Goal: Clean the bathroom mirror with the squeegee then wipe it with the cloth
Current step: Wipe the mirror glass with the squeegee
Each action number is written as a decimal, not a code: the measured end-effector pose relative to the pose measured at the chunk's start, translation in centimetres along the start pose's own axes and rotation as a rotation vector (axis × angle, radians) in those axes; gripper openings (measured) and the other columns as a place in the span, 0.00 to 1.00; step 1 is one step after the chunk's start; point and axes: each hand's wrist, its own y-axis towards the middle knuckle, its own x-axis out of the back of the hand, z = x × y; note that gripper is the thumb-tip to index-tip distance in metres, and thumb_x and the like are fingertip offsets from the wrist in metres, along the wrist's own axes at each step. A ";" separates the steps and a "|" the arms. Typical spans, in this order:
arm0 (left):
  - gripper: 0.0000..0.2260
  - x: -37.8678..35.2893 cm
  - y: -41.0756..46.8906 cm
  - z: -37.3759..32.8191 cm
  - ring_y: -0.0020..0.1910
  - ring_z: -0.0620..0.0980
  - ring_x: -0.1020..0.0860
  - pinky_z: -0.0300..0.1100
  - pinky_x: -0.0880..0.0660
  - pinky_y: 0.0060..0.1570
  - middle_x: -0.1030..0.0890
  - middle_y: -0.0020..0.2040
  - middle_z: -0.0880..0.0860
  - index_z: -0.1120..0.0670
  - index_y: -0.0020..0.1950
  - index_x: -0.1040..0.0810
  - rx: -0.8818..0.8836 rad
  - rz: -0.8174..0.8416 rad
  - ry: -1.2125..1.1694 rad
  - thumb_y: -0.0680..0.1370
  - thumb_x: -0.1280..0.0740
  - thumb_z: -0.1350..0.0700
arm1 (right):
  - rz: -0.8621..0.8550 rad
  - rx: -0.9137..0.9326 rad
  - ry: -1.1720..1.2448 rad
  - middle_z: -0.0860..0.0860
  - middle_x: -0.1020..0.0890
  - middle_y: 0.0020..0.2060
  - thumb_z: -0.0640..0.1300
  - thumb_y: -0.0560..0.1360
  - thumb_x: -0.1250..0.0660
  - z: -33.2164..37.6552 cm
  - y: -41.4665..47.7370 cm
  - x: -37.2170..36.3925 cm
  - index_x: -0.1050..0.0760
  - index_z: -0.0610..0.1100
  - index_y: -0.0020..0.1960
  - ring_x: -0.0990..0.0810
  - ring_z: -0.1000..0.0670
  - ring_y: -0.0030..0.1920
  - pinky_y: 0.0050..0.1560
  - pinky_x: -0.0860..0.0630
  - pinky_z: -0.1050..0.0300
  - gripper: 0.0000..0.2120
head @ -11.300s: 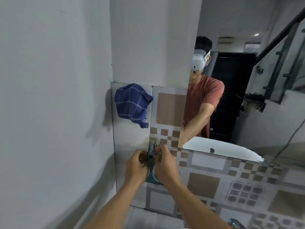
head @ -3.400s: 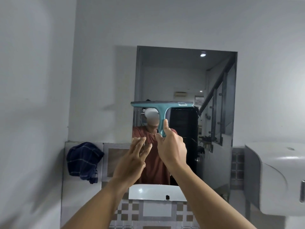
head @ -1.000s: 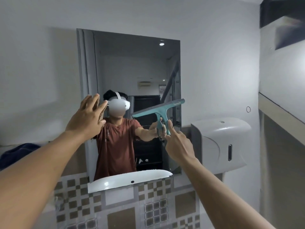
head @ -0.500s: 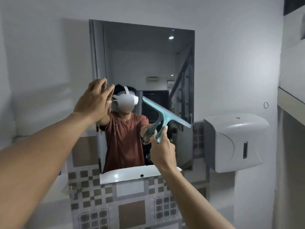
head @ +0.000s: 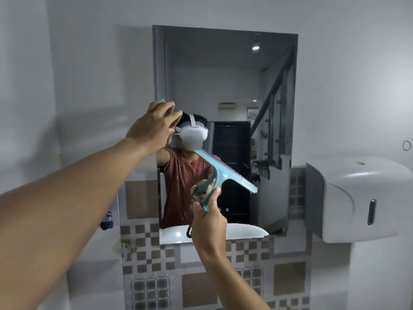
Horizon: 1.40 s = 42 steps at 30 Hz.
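1. right hand (head: 209,222) grips the handle of the teal squeegee (head: 225,173), whose blade slants across the middle of the mirror (head: 223,86).
2. left hand (head: 154,128), fingers relaxed and holding nothing, is at the mirror's left edge.

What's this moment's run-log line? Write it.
phase: scrape | right hand: grips teal plastic T-shaped squeegee, blade slanted across rectangular wall mirror | left hand: at mirror's left edge

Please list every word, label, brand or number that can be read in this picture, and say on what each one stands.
No text can be read.
In the mirror, a small reflected sheet: too blurred to read.
On the wall, a ring mark: a bare circle, no sure letter.
The dispenser and the squeegee: no label shows.
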 end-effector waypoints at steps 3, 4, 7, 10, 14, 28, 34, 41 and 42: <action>0.23 0.0 0.2 0.2 0.73 0.64 0.36 0.64 0.27 0.64 0.30 0.73 0.61 0.58 0.72 0.26 -0.012 0.012 -0.010 0.76 0.30 0.63 | -0.015 0.013 -0.064 0.52 0.17 0.49 0.47 0.84 0.41 -0.5 -0.2 -0.4 0.58 0.54 0.82 0.19 0.54 0.47 0.46 0.25 0.62 0.34; 0.23 0.0 0.2 0.2 0.73 0.64 0.36 0.64 0.27 0.65 0.30 0.73 0.62 0.58 0.72 0.26 -0.011 0.016 -0.010 0.76 0.30 0.63 | -0.019 0.008 -0.082 0.51 0.17 0.51 0.48 0.84 0.41 -0.6 -0.2 -0.5 0.58 0.54 0.82 0.19 0.53 0.48 0.48 0.24 0.60 0.34; 0.24 0.2 0.0 -0.2 0.75 0.64 0.38 0.64 0.30 0.68 0.32 0.75 0.62 0.59 0.73 0.28 -0.003 0.029 -0.031 0.77 0.30 0.62 | 0.014 0.062 -0.205 0.52 0.18 0.53 0.50 0.84 0.41 -1.1 -0.8 -1.0 0.60 0.59 0.81 0.20 0.54 0.49 0.48 0.20 0.56 0.35; 0.26 0.3 -0.3 -0.6 0.78 0.62 0.42 0.63 0.29 0.68 0.36 0.77 0.60 0.59 0.75 0.31 0.019 0.049 -0.042 0.78 0.30 0.59 | 0.061 0.144 -0.366 0.52 0.19 0.52 0.53 0.84 0.42 -1.6 -1.6 -1.0 0.61 0.60 0.81 0.20 0.54 0.47 0.40 0.24 0.60 0.35; 0.29 0.4 -0.4 -0.8 0.79 0.61 0.45 0.63 0.26 0.65 0.39 0.78 0.58 0.57 0.77 0.34 0.033 0.085 -0.022 0.78 0.30 0.56 | 0.077 0.161 -0.469 0.52 0.20 0.49 0.52 0.83 0.41 -1.7 -1.3 0.6 0.58 0.60 0.81 0.21 0.52 0.44 0.36 0.27 0.58 0.34; 0.34 -0.9 -1.3 -3.2 0.81 0.59 0.50 0.53 0.46 0.78 0.49 0.82 0.59 0.51 0.82 0.43 0.002 0.088 0.019 0.79 0.33 0.47 | 0.054 0.605 -1.177 0.43 0.19 0.48 0.38 0.74 0.35 -0.9 3.7 10.5 0.40 0.58 0.79 0.20 0.42 0.42 0.41 0.23 0.46 0.37; 0.34 -0.6 -1.4 -3.3 0.81 0.59 0.50 0.55 0.41 0.76 0.48 0.82 0.59 0.52 0.81 0.42 0.013 0.100 0.010 0.78 0.32 0.47 | -0.004 0.787 -1.364 0.40 0.19 0.50 0.39 0.71 0.31 0.9 6.8 13.9 0.32 0.58 0.75 0.20 0.40 0.41 0.40 0.22 0.43 0.35; 0.33 -0.1 -1.7 -4.2 0.72 0.60 0.37 0.57 0.28 0.67 0.36 0.74 0.60 0.57 0.77 0.33 0.024 0.065 0.067 0.75 0.29 0.49 | -0.052 0.722 -1.401 0.41 0.19 0.52 0.39 0.73 0.32 0.3 8.0 17.9 0.35 0.59 0.76 0.18 0.39 0.45 0.43 0.22 0.43 0.35; 0.32 -0.1 -1.8 -4.2 0.72 0.61 0.37 0.58 0.27 0.67 0.36 0.74 0.60 0.57 0.77 0.33 0.025 0.061 0.065 0.75 0.29 0.49 | -0.061 0.709 -1.395 0.41 0.19 0.51 0.40 0.73 0.31 -0.1 8.0 18.2 0.35 0.59 0.76 0.18 0.39 0.44 0.42 0.22 0.43 0.35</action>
